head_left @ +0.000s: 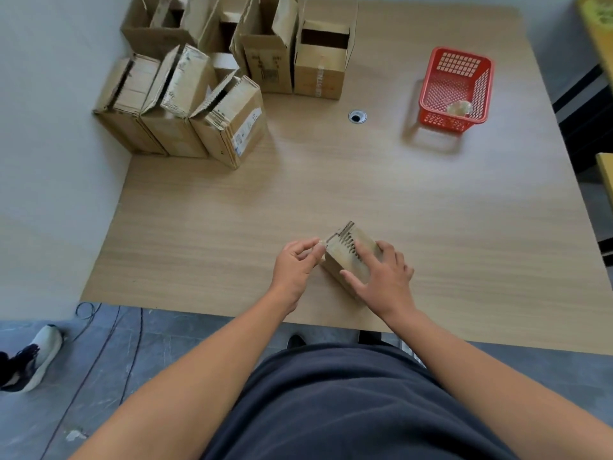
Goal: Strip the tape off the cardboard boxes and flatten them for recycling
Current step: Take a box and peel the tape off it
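A small cardboard box (pixel 345 252) stands near the front edge of the wooden table (pixel 431 210). My right hand (pixel 381 277) rests over its top and near side with spread fingers. My left hand (pixel 297 263) is at the box's left end, thumb and forefinger pinching a bit of clear tape (pixel 321 243) at the box's upper corner. Its other fingers are curled.
Several cardboard boxes (pixel 229 124) stand packed at the table's back left, some with open flaps. A red plastic basket (pixel 456 88) at the back right holds a wad of clear tape (pixel 459 107). A cable hole (pixel 357 117) sits mid-table. A shoe (pixel 33 356) and cables lie on the floor.
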The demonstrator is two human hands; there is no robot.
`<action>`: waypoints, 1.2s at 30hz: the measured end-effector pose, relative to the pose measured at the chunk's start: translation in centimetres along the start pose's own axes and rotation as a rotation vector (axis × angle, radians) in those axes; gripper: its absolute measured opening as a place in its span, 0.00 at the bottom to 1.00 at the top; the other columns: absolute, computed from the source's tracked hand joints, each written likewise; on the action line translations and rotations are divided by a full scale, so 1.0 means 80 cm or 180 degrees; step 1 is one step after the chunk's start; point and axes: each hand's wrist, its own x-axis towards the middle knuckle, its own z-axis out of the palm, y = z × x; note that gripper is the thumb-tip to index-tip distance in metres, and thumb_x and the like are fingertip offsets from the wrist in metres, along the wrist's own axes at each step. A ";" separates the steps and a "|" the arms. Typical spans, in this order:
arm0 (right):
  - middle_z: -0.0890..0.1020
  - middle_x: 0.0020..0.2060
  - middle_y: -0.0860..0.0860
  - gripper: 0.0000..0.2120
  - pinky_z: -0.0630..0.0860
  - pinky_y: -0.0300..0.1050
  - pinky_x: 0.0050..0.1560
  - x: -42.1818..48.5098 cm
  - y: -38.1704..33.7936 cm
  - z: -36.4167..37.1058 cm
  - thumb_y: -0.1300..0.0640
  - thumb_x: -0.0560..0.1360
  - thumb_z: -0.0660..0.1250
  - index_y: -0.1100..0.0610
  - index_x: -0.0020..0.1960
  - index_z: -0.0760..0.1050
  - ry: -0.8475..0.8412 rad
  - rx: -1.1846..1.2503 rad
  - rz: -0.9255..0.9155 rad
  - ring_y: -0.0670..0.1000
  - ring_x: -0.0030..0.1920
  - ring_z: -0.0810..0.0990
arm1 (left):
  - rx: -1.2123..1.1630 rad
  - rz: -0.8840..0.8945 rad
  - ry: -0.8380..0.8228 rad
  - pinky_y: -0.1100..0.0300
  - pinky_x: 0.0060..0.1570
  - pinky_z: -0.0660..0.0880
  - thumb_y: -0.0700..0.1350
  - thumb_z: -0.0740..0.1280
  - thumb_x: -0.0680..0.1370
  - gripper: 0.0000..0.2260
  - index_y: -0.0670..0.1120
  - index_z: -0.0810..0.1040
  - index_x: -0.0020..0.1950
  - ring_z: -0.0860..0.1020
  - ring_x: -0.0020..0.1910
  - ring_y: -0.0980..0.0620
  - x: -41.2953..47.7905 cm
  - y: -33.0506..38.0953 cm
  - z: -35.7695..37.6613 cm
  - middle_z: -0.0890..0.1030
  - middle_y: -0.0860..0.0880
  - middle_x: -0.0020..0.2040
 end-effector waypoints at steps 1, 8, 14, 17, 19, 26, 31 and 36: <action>0.66 0.73 0.55 0.33 0.64 0.61 0.65 0.003 0.002 -0.005 0.30 0.73 0.66 0.38 0.76 0.67 0.0038 0.0046 -0.0008 0.60 0.71 0.66 | 0.0165 0.0105 0.0013 0.57 0.59 0.79 0.45 0.76 0.76 0.11 0.51 0.84 0.57 0.82 0.55 0.50 0.000 0.003 0.007 0.80 0.45 0.63; 0.69 0.70 0.53 0.32 0.63 0.60 0.65 0.048 0.037 -0.063 0.34 0.72 0.71 0.38 0.74 0.71 0.0205 0.0421 -0.0208 0.58 0.69 0.67 | 0.0815 0.0828 0.0150 0.62 0.43 0.76 0.47 0.77 0.74 0.22 0.64 0.74 0.62 0.74 0.36 0.58 0.017 0.039 0.058 0.80 0.58 0.48; 0.69 0.70 0.53 0.33 0.63 0.59 0.66 0.080 0.083 -0.102 0.34 0.71 0.71 0.38 0.74 0.71 0.0214 0.0403 -0.0238 0.57 0.69 0.67 | 0.1269 0.1015 0.0070 0.66 0.47 0.76 0.43 0.77 0.75 0.12 0.59 0.82 0.50 0.81 0.41 0.52 0.040 0.069 0.110 0.75 0.51 0.54; 0.70 0.69 0.52 0.32 0.63 0.58 0.66 0.093 0.102 -0.115 0.34 0.71 0.72 0.38 0.73 0.72 0.0227 0.0546 -0.0152 0.56 0.69 0.67 | 0.1144 0.1009 0.0213 0.65 0.48 0.77 0.41 0.76 0.75 0.10 0.56 0.81 0.46 0.82 0.44 0.58 0.045 0.075 0.138 0.81 0.51 0.51; 0.70 0.68 0.51 0.31 0.63 0.57 0.65 0.101 0.112 -0.122 0.35 0.70 0.74 0.38 0.72 0.74 0.0269 0.0720 -0.0034 0.55 0.68 0.68 | 0.0670 0.0804 0.0262 0.60 0.50 0.80 0.39 0.76 0.75 0.08 0.51 0.81 0.46 0.83 0.45 0.56 0.047 0.078 0.161 0.85 0.51 0.47; 0.72 0.66 0.50 0.30 0.63 0.56 0.63 0.128 0.154 -0.147 0.35 0.69 0.75 0.37 0.70 0.76 0.0511 0.0924 0.0134 0.54 0.67 0.69 | -0.0634 0.0139 0.0201 0.52 0.60 0.79 0.33 0.70 0.78 0.08 0.45 0.76 0.48 0.81 0.52 0.48 0.058 0.088 0.235 0.82 0.44 0.49; 0.71 0.62 0.46 0.30 0.59 0.54 0.62 0.163 0.229 -0.165 0.33 0.69 0.74 0.38 0.70 0.76 0.0743 0.1515 0.0793 0.51 0.65 0.69 | -0.0274 0.0583 0.0092 0.58 0.54 0.80 0.39 0.72 0.79 0.07 0.46 0.75 0.50 0.82 0.44 0.55 0.089 0.109 0.277 0.82 0.51 0.44; 0.71 0.64 0.49 0.31 0.58 0.54 0.59 0.202 0.299 -0.196 0.33 0.70 0.73 0.37 0.71 0.74 0.0761 0.0800 0.0736 0.53 0.65 0.69 | 0.0714 0.0797 -0.0291 0.57 0.53 0.79 0.50 0.73 0.76 0.17 0.62 0.70 0.60 0.82 0.45 0.54 0.135 0.148 0.323 0.84 0.53 0.46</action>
